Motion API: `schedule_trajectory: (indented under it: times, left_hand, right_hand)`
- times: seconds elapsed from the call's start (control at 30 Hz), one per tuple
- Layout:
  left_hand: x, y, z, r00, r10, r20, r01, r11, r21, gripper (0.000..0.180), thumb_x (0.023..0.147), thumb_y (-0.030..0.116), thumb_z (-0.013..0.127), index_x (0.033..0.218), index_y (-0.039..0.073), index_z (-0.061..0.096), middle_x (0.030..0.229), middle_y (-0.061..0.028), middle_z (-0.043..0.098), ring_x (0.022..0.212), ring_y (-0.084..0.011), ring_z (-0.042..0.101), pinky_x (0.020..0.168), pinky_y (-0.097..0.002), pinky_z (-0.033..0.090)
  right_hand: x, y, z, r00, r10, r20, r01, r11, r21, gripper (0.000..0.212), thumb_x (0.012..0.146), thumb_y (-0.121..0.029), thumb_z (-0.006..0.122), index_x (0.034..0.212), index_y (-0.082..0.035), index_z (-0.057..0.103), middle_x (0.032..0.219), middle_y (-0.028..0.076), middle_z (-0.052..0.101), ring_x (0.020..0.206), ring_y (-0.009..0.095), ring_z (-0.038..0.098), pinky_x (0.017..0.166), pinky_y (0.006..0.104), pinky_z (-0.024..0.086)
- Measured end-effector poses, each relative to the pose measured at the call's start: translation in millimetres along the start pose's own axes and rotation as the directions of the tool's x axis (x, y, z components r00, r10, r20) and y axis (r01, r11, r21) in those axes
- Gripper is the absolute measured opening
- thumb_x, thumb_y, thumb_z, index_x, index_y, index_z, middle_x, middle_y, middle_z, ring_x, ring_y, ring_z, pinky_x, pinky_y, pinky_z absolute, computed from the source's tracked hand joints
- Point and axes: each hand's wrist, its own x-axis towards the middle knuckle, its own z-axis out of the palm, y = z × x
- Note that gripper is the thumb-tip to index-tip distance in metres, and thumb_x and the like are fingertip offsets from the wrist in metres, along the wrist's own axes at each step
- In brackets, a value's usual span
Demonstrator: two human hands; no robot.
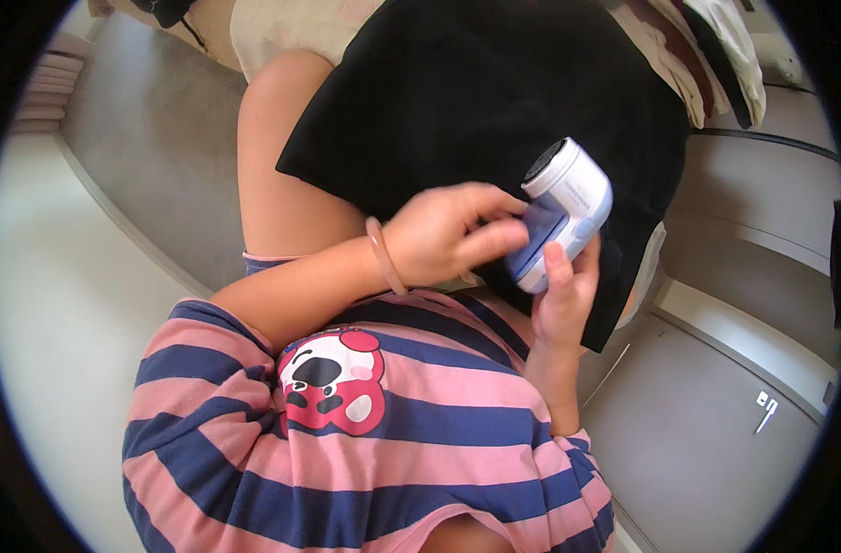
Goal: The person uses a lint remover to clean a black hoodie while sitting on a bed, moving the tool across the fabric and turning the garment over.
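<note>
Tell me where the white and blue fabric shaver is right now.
In the head view, right of centre, the fabric shaver is held in both hands, the right hand beneath it and the left hand on its side, over the black garment.

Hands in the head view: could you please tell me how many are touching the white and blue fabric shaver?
2. The left hand pinches the fabric shaver from its left side; the right hand cradles it from below, over the black garment.

1. A single head-worn fisheye view looks steeply down the person's front from close above.
2. It faces the lap, where a black cloth (494,101) lies; straight floor (153,138) edges bend near the rim.
</note>
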Motion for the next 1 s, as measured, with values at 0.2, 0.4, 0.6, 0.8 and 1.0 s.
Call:
schedule_trajectory:
  times: [0.2,0.4,0.6,0.8,1.0]
  left_hand:
    - [-35,-34,-9,0.787,-0.562,0.255,0.605,0.619,-0.501,0.057,0.103,0.052,0.048,0.094,0.0,0.071,0.087,-0.0096,0.069,0.083,-0.0162,0.066,0.077,-0.0297,0.055]
    - [-27,-28,0,0.828,-0.548,-0.117,0.368,0.69,-0.624,0.057,0.101,0.045,0.058,0.134,-0.001,0.048,0.125,-0.0146,0.06,0.116,-0.0192,0.057,0.103,-0.0318,0.044]
    - [-23,-31,-7,0.859,-0.494,-0.133,0.272,0.662,-0.698,0.038,0.104,0.038,0.055,0.115,0.002,0.06,0.105,-0.0103,0.067,0.1,-0.0169,0.063,0.093,-0.0308,0.048]
    - [-20,-38,-3,0.931,-0.357,-0.077,0.226,0.728,-0.648,0.026,0.104,0.02,0.053,0.12,0.003,0.063,0.098,-0.0076,0.07,0.09,-0.0117,0.064,0.084,-0.0252,0.049]
    - [-20,-28,-1,0.942,-0.326,0.081,0.315,0.776,-0.547,0.036,0.103,0.015,0.056,0.135,0.001,0.055,0.103,-0.0071,0.069,0.095,-0.0111,0.062,0.088,-0.0271,0.05]
  right_hand:
    - [36,-10,11,0.928,-0.357,0.106,0.346,0.723,-0.598,0.079,0.078,-0.015,0.082,0.148,-0.005,0.046,0.122,0.016,0.064,0.109,0.027,0.064,0.094,0.0375,0.051]
    - [66,-17,30,0.786,-0.561,0.259,0.505,0.343,-0.792,0.073,0.077,-0.022,0.084,0.141,-0.005,0.054,0.117,0.019,0.065,0.101,0.035,0.067,0.085,0.0419,0.056]
    - [61,-38,37,0.831,-0.379,0.407,0.552,0.471,-0.688,0.068,0.074,-0.025,0.086,0.134,-0.008,0.058,0.118,0.018,0.067,0.103,0.036,0.067,0.089,0.0415,0.055]
    - [76,-39,39,0.795,-0.499,0.346,0.543,0.33,-0.772,0.067,0.073,-0.024,0.087,0.133,-0.012,0.062,0.116,0.017,0.067,0.102,0.035,0.067,0.086,0.0426,0.055]
    - [82,-36,37,0.788,-0.555,0.265,0.471,0.268,-0.84,0.065,0.072,-0.023,0.088,0.131,-0.01,0.065,0.116,0.017,0.068,0.102,0.033,0.067,0.085,0.0409,0.056]
